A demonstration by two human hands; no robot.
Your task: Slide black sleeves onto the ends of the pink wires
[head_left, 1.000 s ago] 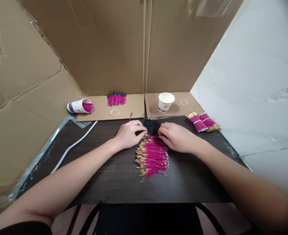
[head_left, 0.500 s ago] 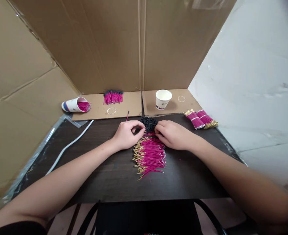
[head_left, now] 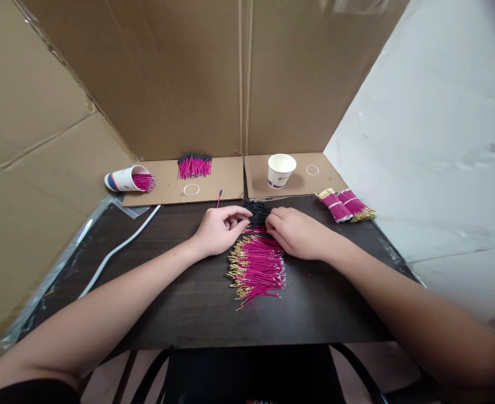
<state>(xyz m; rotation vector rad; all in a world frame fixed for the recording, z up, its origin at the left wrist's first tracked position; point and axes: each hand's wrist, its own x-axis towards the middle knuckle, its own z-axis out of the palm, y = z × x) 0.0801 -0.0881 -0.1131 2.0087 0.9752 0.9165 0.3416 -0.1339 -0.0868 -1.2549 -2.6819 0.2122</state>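
Note:
A pile of small black sleeves (head_left: pixel 258 212) lies between my two hands on the dark table. At its left edge is my left hand (head_left: pixel 220 231), thumb and forefinger curled toward each other; whatever is at the tips is too small to name. From the other side my right hand (head_left: pixel 295 233) has its fingers bunched at the pile's right edge, hiding what they hold. Just below lies a spread of magenta wires (head_left: pixel 259 266) with gold ends to the left and silvery ends to the right. One black-tipped wire (head_left: pixel 219 198) lies apart, beyond my left hand.
A tipped paper cup (head_left: pixel 123 179) holds magenta wires. Black-tipped wires (head_left: pixel 194 166) lie on cardboard near a rubber band (head_left: pixel 191 189). An upright paper cup (head_left: pixel 281 171) and another band (head_left: pixel 312 169) stand right. Banded wire bundles (head_left: pixel 345 205) lie far right; a white cable (head_left: pixel 121 247) runs left.
The thumb and forefinger of my left hand have parted slightly at the black pile. My right hand stays almost in the same place.

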